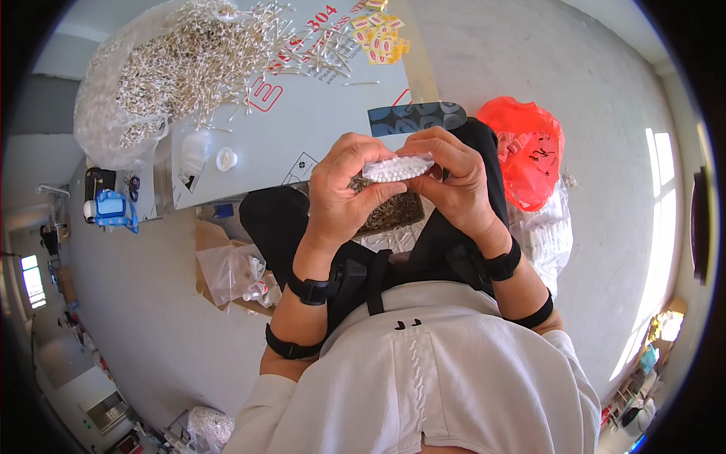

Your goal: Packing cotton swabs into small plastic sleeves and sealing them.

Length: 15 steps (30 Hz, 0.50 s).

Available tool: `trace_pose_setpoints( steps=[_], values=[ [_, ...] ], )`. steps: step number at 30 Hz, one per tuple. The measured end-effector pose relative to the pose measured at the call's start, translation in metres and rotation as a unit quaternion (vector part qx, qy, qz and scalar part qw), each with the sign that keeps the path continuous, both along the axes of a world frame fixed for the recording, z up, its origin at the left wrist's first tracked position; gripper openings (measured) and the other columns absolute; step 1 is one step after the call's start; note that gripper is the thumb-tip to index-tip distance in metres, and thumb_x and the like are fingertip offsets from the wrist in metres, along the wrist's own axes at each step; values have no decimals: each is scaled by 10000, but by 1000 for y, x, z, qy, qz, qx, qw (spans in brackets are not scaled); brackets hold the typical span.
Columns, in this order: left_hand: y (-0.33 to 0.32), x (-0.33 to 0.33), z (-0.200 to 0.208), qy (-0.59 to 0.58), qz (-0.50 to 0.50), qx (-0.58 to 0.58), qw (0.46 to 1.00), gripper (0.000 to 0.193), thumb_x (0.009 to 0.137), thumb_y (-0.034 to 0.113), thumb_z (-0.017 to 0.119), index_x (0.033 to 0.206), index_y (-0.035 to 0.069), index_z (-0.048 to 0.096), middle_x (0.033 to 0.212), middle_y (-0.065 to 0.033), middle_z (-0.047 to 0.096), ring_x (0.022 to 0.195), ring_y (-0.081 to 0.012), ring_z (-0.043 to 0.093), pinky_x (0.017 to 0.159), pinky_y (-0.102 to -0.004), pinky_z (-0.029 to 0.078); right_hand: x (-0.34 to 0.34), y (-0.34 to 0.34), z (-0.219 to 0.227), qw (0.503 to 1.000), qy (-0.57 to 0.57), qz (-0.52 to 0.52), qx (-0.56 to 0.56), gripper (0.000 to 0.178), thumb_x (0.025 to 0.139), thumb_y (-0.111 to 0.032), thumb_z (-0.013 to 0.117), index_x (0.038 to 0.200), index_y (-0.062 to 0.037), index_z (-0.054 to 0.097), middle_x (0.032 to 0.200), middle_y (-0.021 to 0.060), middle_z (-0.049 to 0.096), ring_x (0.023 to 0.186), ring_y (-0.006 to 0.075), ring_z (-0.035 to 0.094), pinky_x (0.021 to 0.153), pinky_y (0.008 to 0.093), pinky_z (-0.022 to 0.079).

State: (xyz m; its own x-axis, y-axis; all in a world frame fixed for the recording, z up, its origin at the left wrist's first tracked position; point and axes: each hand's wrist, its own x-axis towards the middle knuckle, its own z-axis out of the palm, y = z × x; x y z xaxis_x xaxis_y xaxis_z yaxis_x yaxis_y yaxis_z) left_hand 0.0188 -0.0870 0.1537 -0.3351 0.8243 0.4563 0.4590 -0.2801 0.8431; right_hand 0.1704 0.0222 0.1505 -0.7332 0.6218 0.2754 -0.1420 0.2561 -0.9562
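Between my two hands is a small clear plastic bag packed with cotton swabs [398, 168], their white tips facing up towards me. My left hand [342, 188] is closed on the bag's left end, thumb below and fingers above. On the right end, my right hand [459, 180] pinches it in the same way. Below them, partly hidden by my hands, a brown box [399, 215] of loose cotton swabs sits between my knees.
A big clear bag of loose cotton swabs [162, 83] spills across the grey table [249, 155]. Yellow cards [382, 41] lie at its far edge. A small white round tub [226, 159] stands near the front. Right of my legs are a red plastic bag [529, 151] and a clear bag [546, 231].
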Motion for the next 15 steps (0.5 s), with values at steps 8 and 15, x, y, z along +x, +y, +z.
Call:
trace_pose_setpoints(
  steps=[8, 15],
  values=[
    [-2, 4, 15, 21, 6, 19, 1000, 327, 691, 141, 845, 941, 23, 669, 907, -77, 630, 815, -202, 622, 705, -292, 506, 5, 1, 13, 998, 17, 17, 50, 337, 705, 75, 731, 1022, -15, 659, 966, 41, 621, 724, 69, 530, 599, 200, 424],
    [-5, 7, 21, 8, 21, 12, 1000, 315, 675, 143, 847, 903, 18, 669, 877, -70, 630, 797, -198, 618, 691, -289, 502, 8, 2, 26, 998, 15, 44, 33, 323, 676, 76, 695, 986, -7, 661, 966, 63, 636, 769, 102, 558, 596, 217, 407]
  ],
)
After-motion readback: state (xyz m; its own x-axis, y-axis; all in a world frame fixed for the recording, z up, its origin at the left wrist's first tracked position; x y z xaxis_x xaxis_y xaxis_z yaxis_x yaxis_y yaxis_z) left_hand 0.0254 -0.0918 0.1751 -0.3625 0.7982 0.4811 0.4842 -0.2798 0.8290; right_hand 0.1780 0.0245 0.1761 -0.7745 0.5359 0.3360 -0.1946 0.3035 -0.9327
